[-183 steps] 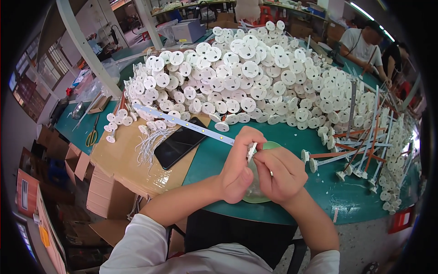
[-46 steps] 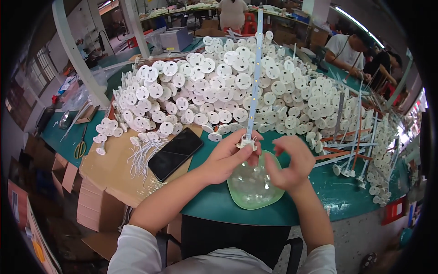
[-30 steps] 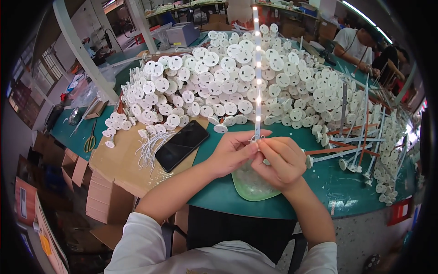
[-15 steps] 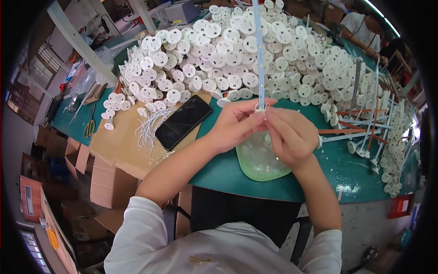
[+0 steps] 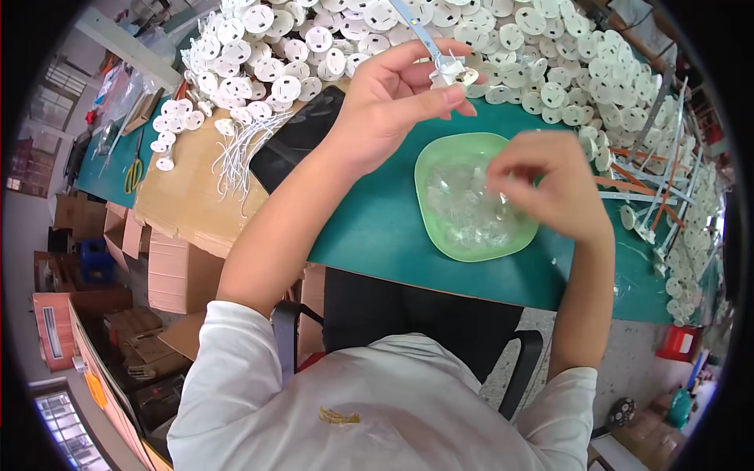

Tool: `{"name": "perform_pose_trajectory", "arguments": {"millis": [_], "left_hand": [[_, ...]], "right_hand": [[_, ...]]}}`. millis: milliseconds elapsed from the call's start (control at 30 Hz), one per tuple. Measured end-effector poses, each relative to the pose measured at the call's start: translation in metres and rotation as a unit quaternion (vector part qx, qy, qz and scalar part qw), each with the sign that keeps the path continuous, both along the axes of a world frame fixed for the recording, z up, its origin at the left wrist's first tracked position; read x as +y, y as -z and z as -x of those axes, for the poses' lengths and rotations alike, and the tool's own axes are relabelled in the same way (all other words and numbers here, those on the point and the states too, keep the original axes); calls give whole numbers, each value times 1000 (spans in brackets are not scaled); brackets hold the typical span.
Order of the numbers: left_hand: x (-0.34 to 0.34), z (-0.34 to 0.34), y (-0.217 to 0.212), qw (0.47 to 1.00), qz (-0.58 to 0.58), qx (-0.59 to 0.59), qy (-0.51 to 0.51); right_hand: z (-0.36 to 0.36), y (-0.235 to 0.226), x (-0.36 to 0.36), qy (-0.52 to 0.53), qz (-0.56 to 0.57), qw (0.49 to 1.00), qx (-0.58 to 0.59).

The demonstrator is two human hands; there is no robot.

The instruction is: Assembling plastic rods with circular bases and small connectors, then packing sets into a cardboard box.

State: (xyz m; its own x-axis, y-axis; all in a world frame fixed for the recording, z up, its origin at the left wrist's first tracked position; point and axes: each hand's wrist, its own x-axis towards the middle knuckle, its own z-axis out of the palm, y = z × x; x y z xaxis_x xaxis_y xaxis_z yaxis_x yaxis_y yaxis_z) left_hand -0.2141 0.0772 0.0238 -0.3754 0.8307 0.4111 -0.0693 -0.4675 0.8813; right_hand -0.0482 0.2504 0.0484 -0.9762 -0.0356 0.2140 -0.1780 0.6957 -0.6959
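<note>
My left hand (image 5: 393, 102) is raised over the table, its fingers closed round the lower end of a narrow LED strip (image 5: 419, 30). At that end sits a white plastic end piece (image 5: 446, 72) with short white wires, held between thumb and fingers. The strip's upper part runs out of view at the top. My right hand (image 5: 554, 184), a little blurred, hovers over a light green bowl (image 5: 481, 255). Its thumb and fingertips are pinched together; whatever they hold is too small to make out. Small clear plastic pieces (image 5: 459, 206) lie in the bowl.
White round-based parts (image 5: 318, 39) are heaped along the back. A black phone (image 5: 292, 135) and white wires (image 5: 234, 161) lie on cardboard (image 5: 184, 196) at left, with scissors (image 5: 134, 174) beyond. Loose strips (image 5: 640, 187) lie at right on the green tabletop (image 5: 365, 231).
My hands have parted: the left has lifted away with the strip, now tilted, and the right has moved over the bowl. The whole view has shifted, showing the bowl more fully.
</note>
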Motion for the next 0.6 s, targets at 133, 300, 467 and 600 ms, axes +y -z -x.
{"name": "perform_pose_trajectory", "arguments": {"millis": [133, 300, 467, 600], "left_hand": [[3, -5, 3, 999, 28, 1, -34], [2, -10, 3, 998, 52, 21, -3], [7, -9, 7, 997, 63, 43, 9], [6, -8, 5, 997, 63, 49, 15]], "right_hand": [[4, 16, -18, -98, -75, 992, 13], [2, 21, -24, -95, -101, 990, -25], [4, 24, -24, -115, -107, 986, -51], [4, 21, -21, -108, -138, 984, -38]]}}
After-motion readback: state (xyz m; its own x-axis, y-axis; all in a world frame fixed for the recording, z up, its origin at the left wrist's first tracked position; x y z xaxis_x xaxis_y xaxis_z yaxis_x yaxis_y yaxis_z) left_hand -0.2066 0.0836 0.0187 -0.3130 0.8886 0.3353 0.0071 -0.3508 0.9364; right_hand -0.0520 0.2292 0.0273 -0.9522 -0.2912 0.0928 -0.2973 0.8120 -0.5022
